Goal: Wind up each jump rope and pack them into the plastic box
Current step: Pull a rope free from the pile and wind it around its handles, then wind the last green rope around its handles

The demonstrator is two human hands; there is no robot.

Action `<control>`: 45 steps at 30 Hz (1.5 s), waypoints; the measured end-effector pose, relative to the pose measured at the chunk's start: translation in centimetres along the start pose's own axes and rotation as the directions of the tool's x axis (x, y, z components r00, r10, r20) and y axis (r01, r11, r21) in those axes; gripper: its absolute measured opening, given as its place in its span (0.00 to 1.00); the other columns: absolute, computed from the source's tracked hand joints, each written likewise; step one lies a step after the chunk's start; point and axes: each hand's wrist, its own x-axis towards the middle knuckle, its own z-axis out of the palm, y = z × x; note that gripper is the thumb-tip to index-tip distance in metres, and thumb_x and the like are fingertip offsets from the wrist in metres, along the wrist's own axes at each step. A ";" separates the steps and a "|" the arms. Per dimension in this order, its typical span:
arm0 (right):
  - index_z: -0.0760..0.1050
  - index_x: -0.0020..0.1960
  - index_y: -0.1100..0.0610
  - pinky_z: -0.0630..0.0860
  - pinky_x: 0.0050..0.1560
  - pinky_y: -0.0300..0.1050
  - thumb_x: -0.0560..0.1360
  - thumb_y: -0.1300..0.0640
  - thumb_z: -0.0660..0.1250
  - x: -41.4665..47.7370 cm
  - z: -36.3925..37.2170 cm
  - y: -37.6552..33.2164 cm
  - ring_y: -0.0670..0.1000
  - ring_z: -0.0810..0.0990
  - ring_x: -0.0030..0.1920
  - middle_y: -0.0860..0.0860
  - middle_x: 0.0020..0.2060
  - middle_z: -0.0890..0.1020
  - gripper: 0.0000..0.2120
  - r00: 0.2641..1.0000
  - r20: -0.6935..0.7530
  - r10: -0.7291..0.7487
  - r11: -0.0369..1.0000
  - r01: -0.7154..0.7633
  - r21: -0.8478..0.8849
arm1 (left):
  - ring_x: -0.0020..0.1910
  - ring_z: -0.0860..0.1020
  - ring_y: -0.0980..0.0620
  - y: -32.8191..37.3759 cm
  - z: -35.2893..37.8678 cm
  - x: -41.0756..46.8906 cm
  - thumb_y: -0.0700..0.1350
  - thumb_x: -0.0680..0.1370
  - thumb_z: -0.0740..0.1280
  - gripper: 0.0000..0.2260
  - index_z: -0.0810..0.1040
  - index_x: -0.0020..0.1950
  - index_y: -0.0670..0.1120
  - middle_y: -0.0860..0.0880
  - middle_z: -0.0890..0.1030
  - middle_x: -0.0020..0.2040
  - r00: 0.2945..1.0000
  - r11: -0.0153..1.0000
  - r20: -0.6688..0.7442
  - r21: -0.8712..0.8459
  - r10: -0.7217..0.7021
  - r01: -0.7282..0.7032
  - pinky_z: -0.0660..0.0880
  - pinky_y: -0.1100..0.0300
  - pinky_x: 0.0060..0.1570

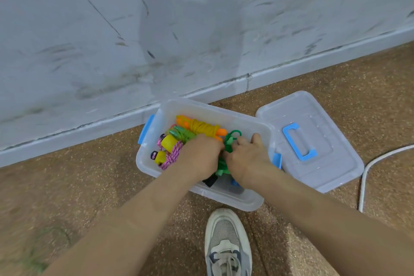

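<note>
Box: the clear rectangular plastic box (pixel 146 163) with blue latches stood open.
Rope: the bright green corded jump rope (pixel 230 139) was bunched inside.
Hands: left hand (pixel 199 154) and right hand (pixel 246 159) gripped it.

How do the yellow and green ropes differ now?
The yellow rope lies wound, untouched, at the far side; the green rope is gripped by the left hand and right hand. The yellow rope shows orange handles; the green rope's loop sticks up. Both lie in the plastic box.

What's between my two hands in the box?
The green rope, bunched between the left hand and the right hand; the head view shows it.
</note>
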 end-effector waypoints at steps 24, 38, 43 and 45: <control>0.64 0.69 0.49 0.61 0.60 0.57 0.76 0.53 0.61 0.0 -1.7 -1.0 0.56 0.67 0.64 0.52 0.64 0.71 0.22 0.993 -0.104 -0.058 0.987 0.073 0.145 | 0.54 0.70 0.50 -3.7 -0.8 -4.9 0.44 0.76 0.65 0.10 0.81 0.51 0.57 0.56 0.78 0.50 0.986 0.990 -0.083 0.003 -0.143 0.144 0.75 0.51 0.47; 0.53 0.77 0.48 0.65 0.46 0.39 0.81 0.55 0.56 -12.5 -22.5 -16.4 0.52 0.74 0.55 0.54 0.63 0.76 0.27 0.724 -0.067 -0.686 0.725 0.674 -0.142 | 0.33 0.80 0.58 -7.6 -7.8 -32.9 0.42 0.76 0.67 0.10 0.81 0.44 0.58 0.58 0.82 0.33 0.597 0.582 -0.289 -0.718 -0.748 0.382 0.75 0.62 0.38; 0.55 0.77 0.50 0.64 0.48 0.36 0.81 0.57 0.57 -13.0 -20.4 -26.7 0.51 0.74 0.62 0.52 0.70 0.70 0.26 0.679 0.099 -0.728 0.662 0.733 -0.159 | 0.37 0.81 0.55 -10.6 -2.0 -42.1 0.41 0.74 0.66 0.08 0.83 0.44 0.52 0.54 0.84 0.35 0.399 0.379 -0.165 -0.746 -0.902 0.548 0.76 0.61 0.41; 0.58 0.76 0.50 0.72 0.47 0.38 0.79 0.60 0.57 -11.4 -16.8 -30.6 0.49 0.77 0.53 0.53 0.68 0.73 0.26 0.687 0.089 -0.721 0.683 0.727 -0.077 | 0.36 0.81 0.52 -11.0 2.0 -44.7 0.39 0.73 0.66 0.09 0.84 0.45 0.50 0.52 0.83 0.35 0.353 0.246 -0.036 -0.782 -0.935 0.573 0.75 0.59 0.39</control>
